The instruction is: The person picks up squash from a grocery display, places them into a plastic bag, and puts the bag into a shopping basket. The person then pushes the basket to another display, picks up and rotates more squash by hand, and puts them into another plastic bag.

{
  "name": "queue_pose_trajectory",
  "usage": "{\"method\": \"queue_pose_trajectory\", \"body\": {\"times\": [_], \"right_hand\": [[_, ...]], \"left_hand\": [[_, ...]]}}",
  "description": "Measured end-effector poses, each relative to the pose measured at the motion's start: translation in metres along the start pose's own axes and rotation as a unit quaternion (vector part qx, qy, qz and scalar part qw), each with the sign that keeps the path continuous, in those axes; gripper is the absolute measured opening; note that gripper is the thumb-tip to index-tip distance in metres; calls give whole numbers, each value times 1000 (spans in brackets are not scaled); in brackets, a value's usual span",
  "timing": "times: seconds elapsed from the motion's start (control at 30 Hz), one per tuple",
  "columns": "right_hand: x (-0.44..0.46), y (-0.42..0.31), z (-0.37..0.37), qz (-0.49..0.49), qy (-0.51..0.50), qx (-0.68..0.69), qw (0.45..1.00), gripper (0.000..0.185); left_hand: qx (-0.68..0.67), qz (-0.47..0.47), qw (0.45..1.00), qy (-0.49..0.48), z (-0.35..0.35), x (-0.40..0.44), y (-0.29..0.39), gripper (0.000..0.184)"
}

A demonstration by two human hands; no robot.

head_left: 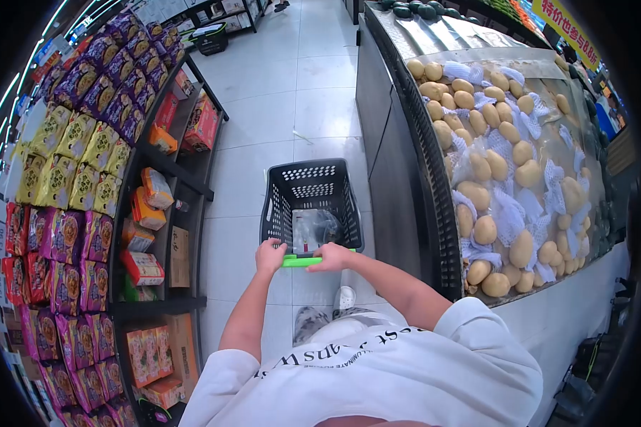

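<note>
A dark shopping basket (310, 171) with perforated walls stands in the aisle straight ahead of my body. Both hands are on its near side, at the bright green handle (302, 261). My left hand (271, 255) is closed at the handle's left end, and my right hand (332, 256) is wrapped round its right end. Inside the basket lies a clear plastic bag (315, 226); what it contains I cannot make out.
On the left, a dark shelf (160, 311) carries purple noodle packs (78, 84), yellow packs (60, 164) and boxes. To the right, a produce stand (406, 142) holds potatoes (521, 249) among white foam nets. Farther up the tiled floor (292, 85) sits another basket (211, 43).
</note>
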State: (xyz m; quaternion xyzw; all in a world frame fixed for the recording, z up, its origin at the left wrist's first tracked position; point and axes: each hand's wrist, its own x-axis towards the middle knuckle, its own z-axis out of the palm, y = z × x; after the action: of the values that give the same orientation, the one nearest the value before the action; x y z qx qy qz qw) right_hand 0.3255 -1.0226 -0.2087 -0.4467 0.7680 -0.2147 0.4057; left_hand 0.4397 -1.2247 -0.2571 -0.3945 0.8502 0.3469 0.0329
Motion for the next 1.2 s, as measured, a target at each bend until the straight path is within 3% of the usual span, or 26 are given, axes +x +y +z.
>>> {"method": "queue_pose_trajectory", "body": {"times": [0.27,0.57,1.2], "right_hand": [[72,19,-77,-1,29,32,999,63],[157,50,-169,61,62,59,994,66],[288,120,-347,146,106,85,980,63]], "left_hand": [[0,-23,998,-54,-14,116,43,36],[37,-22,994,-99,-28,248,117,36],[75,68,984,-146,-27,477,247,37]]}}
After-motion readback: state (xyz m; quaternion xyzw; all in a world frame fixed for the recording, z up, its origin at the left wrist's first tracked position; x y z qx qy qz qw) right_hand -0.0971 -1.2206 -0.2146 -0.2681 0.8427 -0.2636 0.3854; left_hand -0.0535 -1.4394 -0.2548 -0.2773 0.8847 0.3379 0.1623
